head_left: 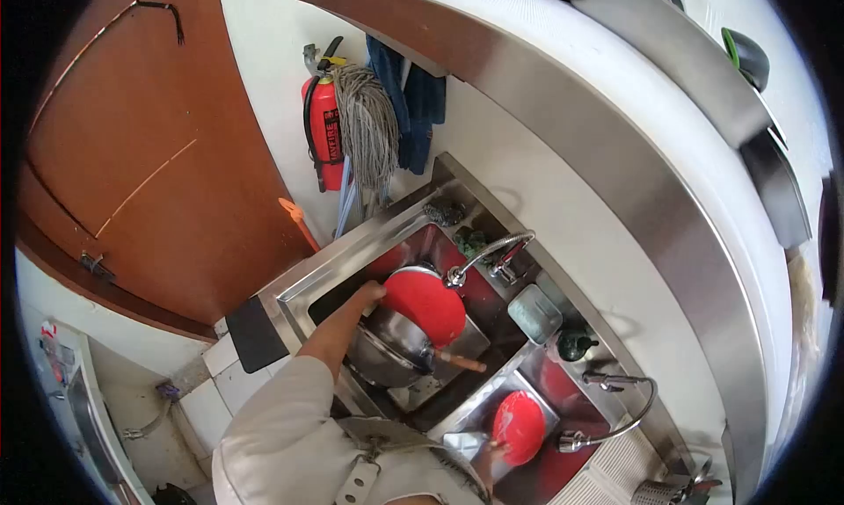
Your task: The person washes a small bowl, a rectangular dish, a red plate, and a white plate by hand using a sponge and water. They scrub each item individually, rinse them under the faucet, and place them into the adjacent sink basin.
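At the upper left rim of a large red disc (425,305) in the left sink basin, my left hand (374,291) is closed on its edge. A steel pot (387,351) lies tilted just below that disc, and a wooden handle (462,362) sticks out beside it. Low in the view, my right hand (496,450) holds the left edge of a smaller red disc (520,428) over the right basin. Its fingers show only in part. A metal tray (534,387) lies beneath this smaller disc.
Curved faucets (492,246) (646,417) reach over both basins. A clear container (534,313), a dark green scrubber (575,344) and a dark scouring pad (444,210) sit on the sink's back ledge. A fire extinguisher (323,136) and a mop (365,123) hang on the wall.
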{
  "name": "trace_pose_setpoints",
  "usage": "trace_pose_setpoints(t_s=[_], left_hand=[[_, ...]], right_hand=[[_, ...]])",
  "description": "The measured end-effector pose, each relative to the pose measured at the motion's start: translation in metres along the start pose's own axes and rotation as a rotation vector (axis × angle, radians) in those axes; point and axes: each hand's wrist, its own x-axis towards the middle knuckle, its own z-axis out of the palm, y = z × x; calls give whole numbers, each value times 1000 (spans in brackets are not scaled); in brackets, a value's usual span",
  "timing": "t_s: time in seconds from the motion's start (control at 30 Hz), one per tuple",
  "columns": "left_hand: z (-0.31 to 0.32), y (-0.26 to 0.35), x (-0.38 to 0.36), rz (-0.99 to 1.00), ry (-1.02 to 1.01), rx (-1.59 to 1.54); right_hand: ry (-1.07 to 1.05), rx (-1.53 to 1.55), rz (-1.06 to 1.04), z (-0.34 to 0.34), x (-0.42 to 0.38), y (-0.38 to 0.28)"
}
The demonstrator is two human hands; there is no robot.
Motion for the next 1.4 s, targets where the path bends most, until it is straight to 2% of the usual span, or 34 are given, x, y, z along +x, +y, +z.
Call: trace_pose_setpoints(t_s=[0.03, 0.1, 0.13, 0.2, 0.23, 0.3, 0.43, 0.53, 0.6, 0.63, 0.7, 0.83, 0.93, 1.03, 1.13, 1.17, 1.23, 1.27, 1.3, 1.37, 1.4], left_hand=[[4, 2, -2, 4, 4, -8], [9, 8, -13, -108, 109, 162], [11, 8, -9, -108, 106, 160], [9, 6, 0, -162, 75, 368], [11, 4, 6, -153, 79, 362], [21, -3, 12, 50, 213, 622], [29, 6, 14, -17, 200, 590], [32, -3, 27, -54, 119, 430], [41, -17, 44, -133, 32, -433], [39, -15, 44, -135, 33, -433], [38, -5, 47, -241, -281, -945], [35, 13, 26, -220, -272, -897], [35, 17, 31, -116, -270, -854], [31, 28, 43, -113, -362, -694], [21, 86, -20, 404, -388, -185], [28, 96, -18, 401, -392, -185], [53, 93, 25, -91, -445, -581], [71, 48, 70, 353, -523, -459], [72, 57, 56, 350, -536, -455], [69, 92, 15, -148, -420, -668], [67, 84, 9, -19, -582, -731]], right_hand=[[-30, -124, -5, 0, -6, -4], [-111, -360, -22, 3, -15, -11], [-153, -471, -35, 3, -18, -13], [-250, -669, -62, 4, -24, -19], [-297, -749, -73, 4, -26, -20], [-382, -877, -90, 7, -30, -23], [-476, -1022, -93, 4, -36, -22], [-508, -1072, -102, 8, -38, -25], [-525, -1079, -113, 12, -37, -28], [-522, -1106, -104, 10, -42, -28], [-508, -1101, -107, 14, -40, -28], [-490, -1087, -113, 20, -39, -29], [-476, -1081, -124, 20, -41, -29], [-456, -1074, -134, 18, -45, -31], [-434, -1067, -145, 16, -45, -31], [-427, -1061, -146, 16, -45, -31], [-408, -1047, -164, 15, -46, -31], [-400, -1036, -167, 14, -46, -31], [-387, -1023, -174, 14, -45, -30], [-349, -972, -215, 18, -41, -29], [-327, -925, -330, 21, -32, -28]])
